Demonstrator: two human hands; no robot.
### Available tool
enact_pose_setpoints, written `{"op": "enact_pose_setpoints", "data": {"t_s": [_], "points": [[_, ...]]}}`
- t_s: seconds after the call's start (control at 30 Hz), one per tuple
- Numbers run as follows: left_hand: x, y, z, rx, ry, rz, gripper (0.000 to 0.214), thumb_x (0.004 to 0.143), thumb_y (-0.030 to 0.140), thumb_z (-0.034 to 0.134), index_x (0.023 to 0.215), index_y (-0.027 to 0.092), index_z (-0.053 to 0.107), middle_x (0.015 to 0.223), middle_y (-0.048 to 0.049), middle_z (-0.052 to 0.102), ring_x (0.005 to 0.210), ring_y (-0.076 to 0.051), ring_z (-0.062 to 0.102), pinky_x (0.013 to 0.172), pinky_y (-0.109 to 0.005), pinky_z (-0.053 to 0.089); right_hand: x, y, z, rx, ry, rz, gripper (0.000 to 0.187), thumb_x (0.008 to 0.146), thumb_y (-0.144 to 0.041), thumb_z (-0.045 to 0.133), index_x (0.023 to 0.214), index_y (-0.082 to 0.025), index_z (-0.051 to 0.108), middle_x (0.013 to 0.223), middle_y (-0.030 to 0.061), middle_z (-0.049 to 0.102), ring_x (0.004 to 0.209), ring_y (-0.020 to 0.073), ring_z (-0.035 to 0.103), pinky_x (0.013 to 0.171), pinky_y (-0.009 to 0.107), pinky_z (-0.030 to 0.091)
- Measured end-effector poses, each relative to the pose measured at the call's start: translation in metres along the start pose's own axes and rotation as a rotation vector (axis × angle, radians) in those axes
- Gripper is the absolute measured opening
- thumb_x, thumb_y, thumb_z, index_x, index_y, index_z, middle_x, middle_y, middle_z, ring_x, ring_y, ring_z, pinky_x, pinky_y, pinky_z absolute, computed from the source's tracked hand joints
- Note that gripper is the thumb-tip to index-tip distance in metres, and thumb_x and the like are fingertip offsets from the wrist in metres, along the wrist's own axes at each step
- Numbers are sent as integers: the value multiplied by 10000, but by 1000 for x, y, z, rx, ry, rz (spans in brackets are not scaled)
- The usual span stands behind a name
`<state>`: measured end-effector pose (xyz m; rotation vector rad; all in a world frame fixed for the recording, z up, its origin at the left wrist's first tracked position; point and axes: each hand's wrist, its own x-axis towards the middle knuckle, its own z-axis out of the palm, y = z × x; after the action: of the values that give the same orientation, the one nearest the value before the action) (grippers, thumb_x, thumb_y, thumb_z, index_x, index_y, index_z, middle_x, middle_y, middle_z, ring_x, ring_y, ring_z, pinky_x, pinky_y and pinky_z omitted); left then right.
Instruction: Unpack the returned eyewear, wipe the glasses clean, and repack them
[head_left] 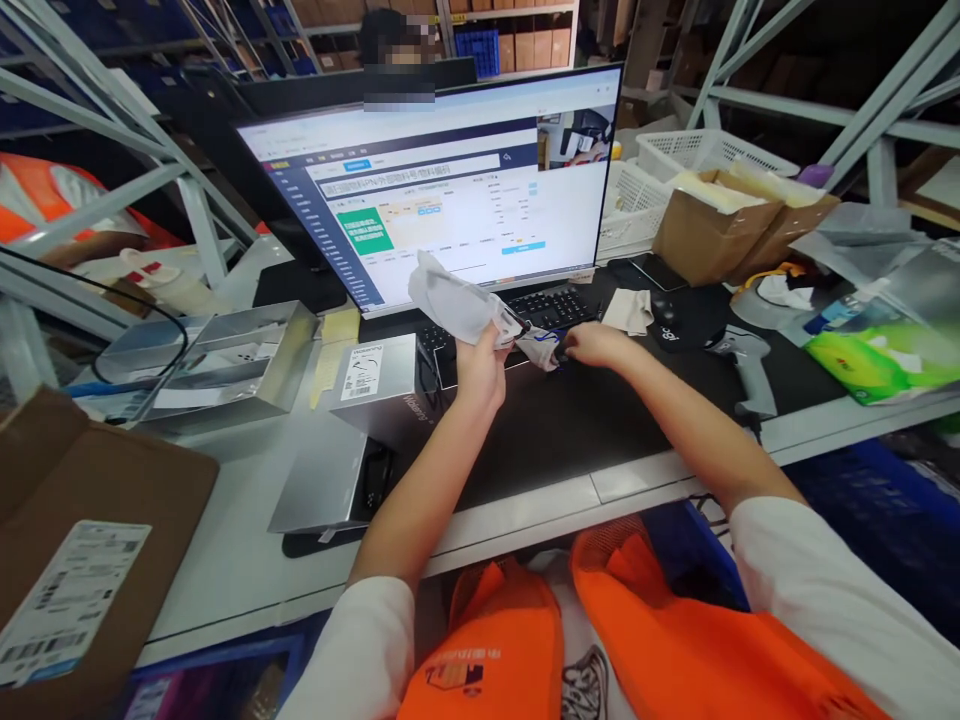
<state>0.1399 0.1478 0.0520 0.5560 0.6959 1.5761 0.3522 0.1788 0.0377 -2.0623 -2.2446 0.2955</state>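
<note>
My left hand (481, 372) is closed around a soft white pouch (454, 300), held up in front of the monitor and over the keyboard. From the pouch's right end a wrapped piece (538, 347) with dark and blue parts sticks out toward my other hand. My right hand (596, 345) has its fingers pinched at the tip of that wrapped piece; the exact kind of item is too small to tell. Left of my left forearm stands a grey box (379, 385) with a white label, on top of another grey box (319, 485) holding something black.
A monitor (450, 200) stands behind the keyboard (551, 308). To the right are a mouse (662, 308), a barcode scanner (750, 370), a green pack (874, 360) and brown cartons (720, 225). An open grey tray (240, 355) and a large carton (82, 540) stand left.
</note>
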Motion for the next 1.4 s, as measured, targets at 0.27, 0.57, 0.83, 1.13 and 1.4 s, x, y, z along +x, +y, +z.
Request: {"op": "enact_pose_setpoints", "data": {"t_s": [0.27, 0.57, 0.83, 1.13, 1.4], "points": [[3, 1, -1, 38, 0, -3, 368, 782, 132, 738, 1115, 275, 671, 1104, -6, 755, 880, -131, 716, 737, -235, 560, -3, 5, 68, -35, 82, -24, 347, 1011, -222, 447, 1164, -101, 734, 1206, 208, 683, 1135, 283, 639, 966, 328, 461], [6, 8, -3, 37, -19, 35, 346, 772, 110, 718, 1082, 258, 683, 1076, -10, 751, 842, -126, 706, 714, -233, 551, -6, 5, 73, 77, 151, -45, 280, 997, -180, 433, 1119, -47, 648, 1235, 274, 641, 1115, 302, 610, 952, 354, 439], [6, 14, -3, 40, -34, 54, 312, 787, 95, 680, 1062, 243, 673, 1065, -16, 754, 881, -124, 699, 710, -204, 543, -37, 29, 54, 467, 333, 101, 78, 904, -185, 512, 846, -182, 564, 812, 82, 726, 806, 187, 656, 783, 279, 470], [10, 0, -4, 109, -44, 33, 293, 770, 100, 699, 1021, 243, 647, 1067, -11, 736, 854, -113, 690, 692, -192, 545, -143, 64, 63, 933, 510, 288, 191, 713, -263, 631, 884, -191, 586, 597, -34, 646, 592, 149, 650, 642, 269, 495], [22, -11, -11, 147, -34, 72, 360, 733, 73, 692, 1046, 240, 631, 1077, -16, 735, 862, -115, 697, 702, -205, 572, -254, 110, 59, 1052, 673, 440, 414, 616, -496, 819, 857, -183, 694, 684, 64, 735, 651, 191, 688, 634, 322, 543]]}}
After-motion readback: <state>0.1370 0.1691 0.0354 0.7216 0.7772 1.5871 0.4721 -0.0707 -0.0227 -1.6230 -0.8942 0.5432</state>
